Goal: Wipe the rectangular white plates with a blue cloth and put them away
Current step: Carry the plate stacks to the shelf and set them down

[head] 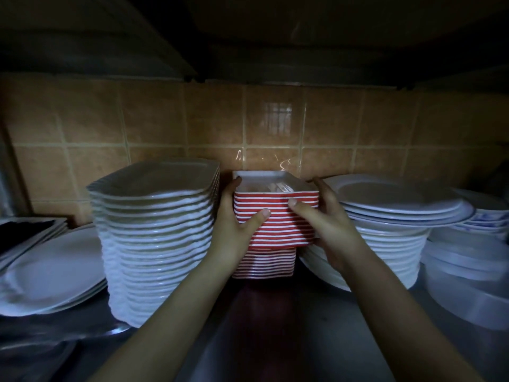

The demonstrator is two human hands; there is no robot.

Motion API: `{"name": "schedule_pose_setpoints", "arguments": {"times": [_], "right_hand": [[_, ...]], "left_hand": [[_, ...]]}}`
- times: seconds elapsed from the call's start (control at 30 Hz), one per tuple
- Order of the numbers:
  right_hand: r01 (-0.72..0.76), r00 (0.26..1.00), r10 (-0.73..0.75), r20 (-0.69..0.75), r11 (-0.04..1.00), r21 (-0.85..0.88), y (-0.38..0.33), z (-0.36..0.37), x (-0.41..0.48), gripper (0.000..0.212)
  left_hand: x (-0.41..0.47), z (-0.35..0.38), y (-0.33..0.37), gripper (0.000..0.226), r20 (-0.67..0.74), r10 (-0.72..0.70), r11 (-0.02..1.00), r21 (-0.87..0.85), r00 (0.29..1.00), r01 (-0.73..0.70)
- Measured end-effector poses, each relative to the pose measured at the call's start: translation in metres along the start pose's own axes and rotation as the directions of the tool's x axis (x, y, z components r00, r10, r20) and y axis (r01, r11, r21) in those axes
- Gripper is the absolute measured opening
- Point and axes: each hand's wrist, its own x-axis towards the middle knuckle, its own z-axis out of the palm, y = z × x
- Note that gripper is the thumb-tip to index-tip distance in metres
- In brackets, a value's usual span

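stack of rectangular plates (278, 224) sits centre frame on the shelf (311, 329), left hand (234, 230) and right hand (327, 224) each wrapped round a side, thumbs on the front. probably heavy, stiff, slick and chippy, so grip low, near the bottom.

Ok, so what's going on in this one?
On a dim shelf, a person's left hand and right hand grip an upper batch of red-striped rectangular dishes from either side. It is offset above a lower stack of the same dishes; whether it rests there or is lifted is unclear. A tall stack of white rectangular plates stands left, round white plates right. No blue cloth shows.
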Motion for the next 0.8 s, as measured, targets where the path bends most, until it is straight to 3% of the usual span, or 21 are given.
{"name": "schedule_pose_setpoints", "arguments": {"times": [0.17, 0.27, 0.43, 0.53, 0.8], "right_hand": [[0.153, 0.985, -0.158, -0.071, 0.985, -0.076, 0.027, 0.006, -0.012, 0.066], [0.172, 0.969, -0.209, -0.133, 0.954, -0.247, 0.046, 0.011, -0.017, 0.076], [0.073, 0.963, -0.126, -0.238, 0.973, -0.220, 0.072, 0.012, -0.021, 0.060], [0.077, 0.960, -0.129, -0.249, 0.974, -0.211, 0.077, 0.010, -0.019, 0.057], [0.091, 0.957, -0.138, -0.253, 0.978, -0.190, 0.084, 0.010, -0.009, 0.054]], "left_hand": [[-0.007, 0.002, -0.003, 0.070, -0.045, 0.016, 1.000, -0.015, 0.999, -0.016], [-0.021, 0.009, -0.011, 0.067, -0.099, 0.009, 1.000, -0.015, 0.995, -0.010], [-0.038, 0.012, -0.026, 0.077, -0.110, -0.001, 1.000, 0.016, 0.994, 0.003], [-0.043, 0.010, -0.033, 0.085, -0.086, -0.004, 0.998, 0.061, 0.996, 0.010], [-0.035, 0.013, -0.042, 0.082, -0.095, -0.010, 0.993, 0.120, 0.995, 0.021]]}}
